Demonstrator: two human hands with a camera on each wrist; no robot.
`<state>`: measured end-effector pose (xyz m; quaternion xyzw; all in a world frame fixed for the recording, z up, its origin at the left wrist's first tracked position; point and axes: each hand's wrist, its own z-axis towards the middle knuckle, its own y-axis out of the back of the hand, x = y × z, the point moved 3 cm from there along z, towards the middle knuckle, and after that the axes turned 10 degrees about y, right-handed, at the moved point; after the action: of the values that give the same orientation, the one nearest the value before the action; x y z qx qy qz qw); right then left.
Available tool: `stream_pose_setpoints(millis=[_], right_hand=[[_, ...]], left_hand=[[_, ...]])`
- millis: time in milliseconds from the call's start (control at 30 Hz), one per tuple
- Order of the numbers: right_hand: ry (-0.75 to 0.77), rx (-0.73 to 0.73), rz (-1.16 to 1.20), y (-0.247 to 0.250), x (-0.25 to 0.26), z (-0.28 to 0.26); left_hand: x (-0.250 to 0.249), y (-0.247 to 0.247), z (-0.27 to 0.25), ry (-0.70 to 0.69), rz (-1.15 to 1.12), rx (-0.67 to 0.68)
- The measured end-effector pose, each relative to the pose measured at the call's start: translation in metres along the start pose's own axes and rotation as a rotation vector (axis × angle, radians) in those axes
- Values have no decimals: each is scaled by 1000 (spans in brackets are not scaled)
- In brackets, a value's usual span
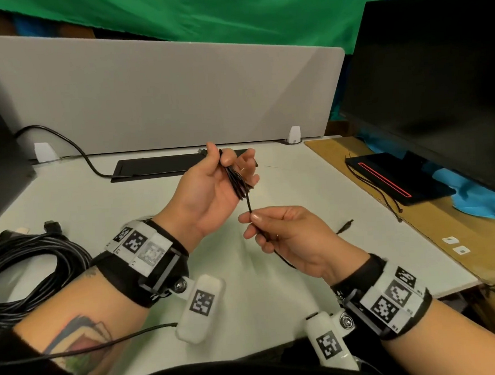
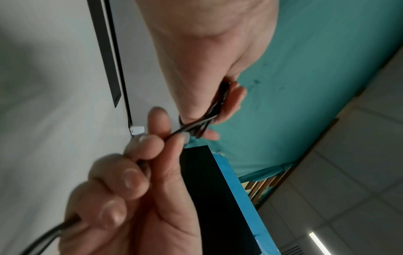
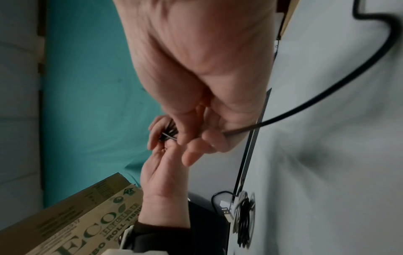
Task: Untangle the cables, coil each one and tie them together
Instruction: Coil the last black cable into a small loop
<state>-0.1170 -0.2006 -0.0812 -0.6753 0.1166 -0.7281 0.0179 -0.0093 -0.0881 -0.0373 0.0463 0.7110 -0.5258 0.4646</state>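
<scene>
Coiling the thin black cable (image 1: 248, 200) is the step in hand: the left hand (image 1: 211, 187) pinches its gathered loops above the desk (image 1: 160, 211), the right hand (image 1: 284, 231) grips the loose tail. Next probably comes another wrap. The thick coil (image 1: 26, 270) lies well apart, leaving free room.

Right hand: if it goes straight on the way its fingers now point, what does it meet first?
Probably the left hand, which holds the small cable bundle just ahead of the right hand; depth between them is unclear.
</scene>
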Motion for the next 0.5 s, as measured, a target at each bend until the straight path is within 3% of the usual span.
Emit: stream_pose_setpoints(millis=[200, 367, 433, 500], right_hand=[[-59, 90, 141, -11, -8, -2], [241, 63, -202, 4, 15, 3], [276, 59, -281, 5, 21, 2], [215, 49, -231, 5, 22, 1]], left_hand=[[9, -15, -12, 184, -257, 203], [10, -19, -13, 272, -174, 226], [13, -19, -13, 305, -141, 213], [16, -21, -14, 343, -100, 215]])
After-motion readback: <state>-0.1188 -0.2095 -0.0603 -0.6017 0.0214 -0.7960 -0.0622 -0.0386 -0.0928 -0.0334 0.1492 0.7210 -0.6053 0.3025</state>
